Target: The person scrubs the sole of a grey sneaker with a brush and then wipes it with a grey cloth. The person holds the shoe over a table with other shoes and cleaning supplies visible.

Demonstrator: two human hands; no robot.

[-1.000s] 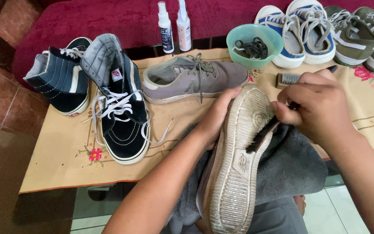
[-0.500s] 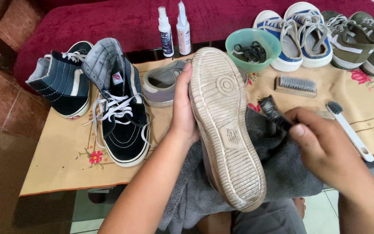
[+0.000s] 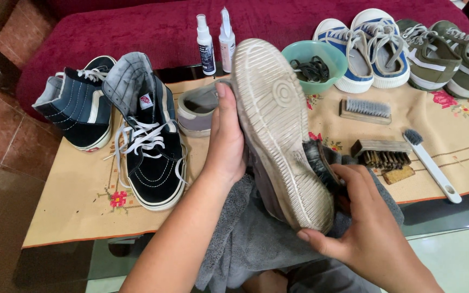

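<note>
My left hand (image 3: 225,138) grips a grey sneaker (image 3: 278,130) by its side and holds it up with the dirty white sole facing me. My right hand (image 3: 362,225) holds a dark-bristled wooden brush (image 3: 319,158) against the sole's right edge near the heel. A grey towel (image 3: 245,233) lies on my lap under the shoe.
On the beige embroidered cloth (image 3: 77,201) stand two dark high-top sneakers (image 3: 142,135), another grey sneaker (image 3: 199,108), two spray bottles (image 3: 215,40), a green bowl with black laces (image 3: 315,65), three brushes (image 3: 386,146), blue-striped (image 3: 362,46) and green-striped sneakers (image 3: 443,54).
The shoe has been turned and lifted so its sole faces me. My right hand moved from the sole's upper edge down to the heel side with the brush.
</note>
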